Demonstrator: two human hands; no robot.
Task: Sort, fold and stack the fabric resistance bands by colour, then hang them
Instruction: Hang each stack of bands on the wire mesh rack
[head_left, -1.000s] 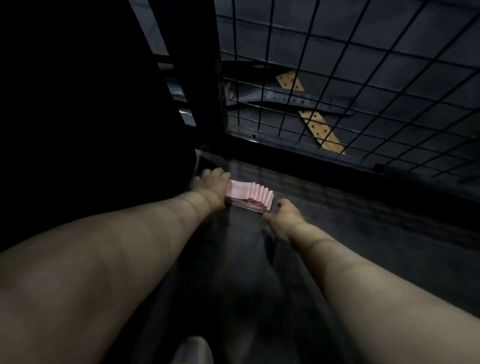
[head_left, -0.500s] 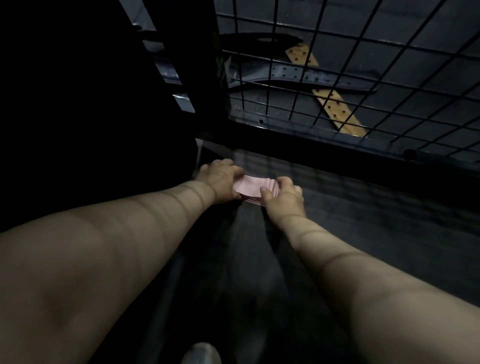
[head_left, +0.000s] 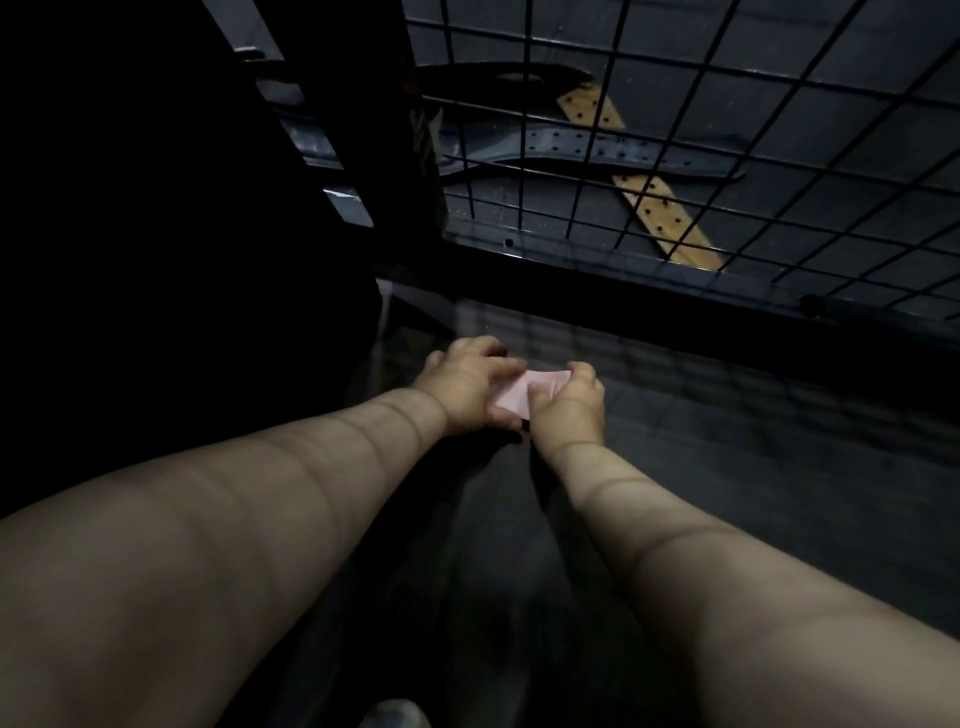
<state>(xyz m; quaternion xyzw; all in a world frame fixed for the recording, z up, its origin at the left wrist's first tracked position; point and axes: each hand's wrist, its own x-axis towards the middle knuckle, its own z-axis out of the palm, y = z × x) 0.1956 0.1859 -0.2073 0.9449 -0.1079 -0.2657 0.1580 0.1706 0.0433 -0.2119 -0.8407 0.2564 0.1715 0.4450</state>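
**Ana:** What does the head view show you?

**Me:** My two arms reach far out over a dark floor (head_left: 753, 467). Between my hands is a small stack of folded pink fabric bands (head_left: 511, 397). It is low down, in front of a black wire grid (head_left: 523, 119). I cannot tell if it rests on the floor or is just above it.

**Ana:** How is each grip?

**Me:** My left hand (head_left: 465, 387) pinches the left end, with fingers on top and thumb at the near edge. My right hand (head_left: 569, 402) curls round the right end. Both grips squeeze the stack from its sides.

**Ana:** What is behind the grid?

**Me:** A dark leather belt with holes (head_left: 597, 148) and a tan belt with holes (head_left: 662, 213). They lie well apart from my hands.

**Ana:** What could go wrong?

**Me:** I think the stack could fan open. The bands are soft, and I hold only the ends. The middle ones may slide out if I lift fast or squeeze more on one side. It is dim too, so I might miss a loose band. The grid is also near, so a hand could bump it on the way up.
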